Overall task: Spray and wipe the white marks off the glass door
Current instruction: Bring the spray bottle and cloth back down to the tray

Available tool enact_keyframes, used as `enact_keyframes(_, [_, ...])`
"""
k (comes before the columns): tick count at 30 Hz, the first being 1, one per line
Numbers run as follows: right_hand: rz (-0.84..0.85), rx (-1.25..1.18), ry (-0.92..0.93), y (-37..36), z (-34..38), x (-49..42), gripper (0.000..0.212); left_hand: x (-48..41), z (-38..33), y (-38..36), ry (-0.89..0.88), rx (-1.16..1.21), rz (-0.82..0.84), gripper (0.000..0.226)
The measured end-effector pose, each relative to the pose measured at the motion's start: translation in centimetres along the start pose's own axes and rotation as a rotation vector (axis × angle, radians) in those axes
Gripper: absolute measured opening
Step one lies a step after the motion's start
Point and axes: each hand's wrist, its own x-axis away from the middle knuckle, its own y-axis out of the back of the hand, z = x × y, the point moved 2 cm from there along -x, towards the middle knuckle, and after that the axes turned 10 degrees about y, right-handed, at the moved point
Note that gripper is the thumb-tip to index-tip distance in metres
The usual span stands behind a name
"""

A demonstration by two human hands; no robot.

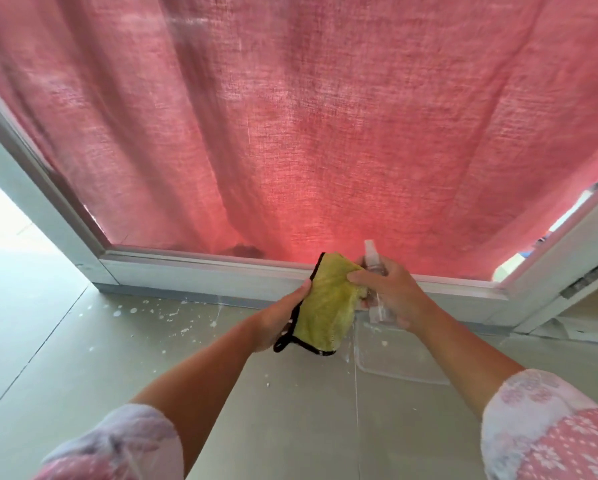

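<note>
Sorting grips first: left hand (283, 317) curls round the yellow cloth (328, 306), lower centre; right hand (398, 296) wraps the spray bottle (373, 263), fingers (358, 277) pinching the cloth. Drop that pinch, aim at the glass door (290, 133) above.

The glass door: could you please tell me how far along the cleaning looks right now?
Done: the lower pane of the glass door looks largely clear, with the pink curtain showing through. In hand: the left hand holds the yellow cloth and the right hand grips the spray bottle. Left: faint white smears near the top of the pane and a thin streak mid-pane need wiping.
</note>
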Motion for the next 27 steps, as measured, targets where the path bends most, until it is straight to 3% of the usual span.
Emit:
enact_keyframes(2, [-0.062, -0.088, -0.028, 0.9, 0.3, 0.4, 0.019, -0.4, 0.0, -1.0, 0.051, 0.082, 0.095, 0.074])
enact_keyframes(5, [-0.165, -0.136, -0.049, 2.8, 0.5, 1.0, 0.021, -0.8, -0.5, -2.6, 0.001, 0.182, 0.138, 0.052])
enact_keyframes(9, [-0.217, -0.046, -0.067, 6.3, 0.0, 2.7, 0.024, -2.1, -1.1, -4.1, -0.13, 0.298, -0.021, 0.035])
enact_keyframes(11, [-0.217, 0.048, -0.091, 7.7, -0.5, 3.6, 0.026, -2.7, -1.3, -4.8, -0.146, 0.242, -0.102, 0.027])
enact_keyframes(18, [-0.376, 0.359, -0.24, 11.0, -4.5, 4.7, 0.034, -5.5, -0.7, -8.5, -0.056, -0.041, -0.224, 0.031])
enact_keyframes(22, [-0.428, 0.562, -0.343, 12.1, -7.1, 4.9, 0.031, -6.6, 0.3, -9.1, -0.133, -0.327, -0.401, 0.038])
enact_keyframes(27, [-0.416, 0.762, -0.41, 11.8, -9.3, 5.1, 0.029, -7.2, 1.2, -9.5, -0.229, -0.488, -0.476, 0.043])
